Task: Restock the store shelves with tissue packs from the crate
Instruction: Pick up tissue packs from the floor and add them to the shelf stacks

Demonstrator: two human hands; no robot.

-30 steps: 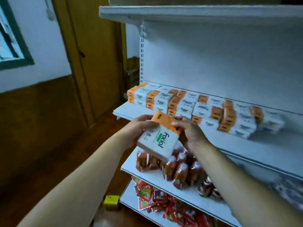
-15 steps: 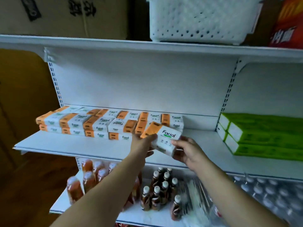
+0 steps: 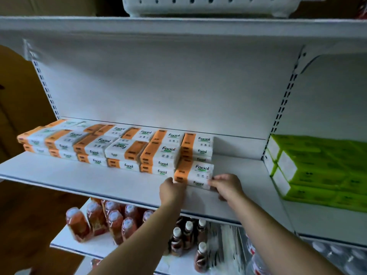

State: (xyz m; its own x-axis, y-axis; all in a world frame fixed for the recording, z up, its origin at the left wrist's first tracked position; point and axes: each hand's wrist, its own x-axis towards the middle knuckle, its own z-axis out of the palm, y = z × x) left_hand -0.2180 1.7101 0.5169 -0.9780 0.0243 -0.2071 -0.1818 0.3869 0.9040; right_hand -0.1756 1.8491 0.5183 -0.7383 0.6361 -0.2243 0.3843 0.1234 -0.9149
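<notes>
The placing step is judged to be in hand. On the middle shelf (image 3: 79, 181), a double-layered row of orange-and-white packs (image 3: 111, 147) is laid along the back. The tissue pack (image 3: 195, 171) being handled lies flat at the row's right end, in front of the last stack and touching it. It is flanked by the left hand (image 3: 171, 192) at its orange end and the right hand (image 3: 226, 185) at its white end. The right fingers (image 3: 215, 182) are curled round the pack's front corner, grasping it. The left fingers are hidden behind the knuckles, so it cannot be told whether the pack is gripped or only pressed there.

For the next move, the pack should probably be squared against its neighbours and let go. Another pack would then have to be fetched from the crate, which is not in view.

A white back panel (image 3: 158, 80) is seen behind the shelf, with an upper shelf (image 3: 178, 26) carrying a white perforated basket (image 3: 198, 6). Stacked green packs (image 3: 317, 171) are kept at the right, well apart from the row. Below, a lower shelf (image 3: 65, 245) is stocked with bottles (image 3: 111, 221) of reddish drink. Brown surfaces are made out at the left, too blurred to be identified.
</notes>
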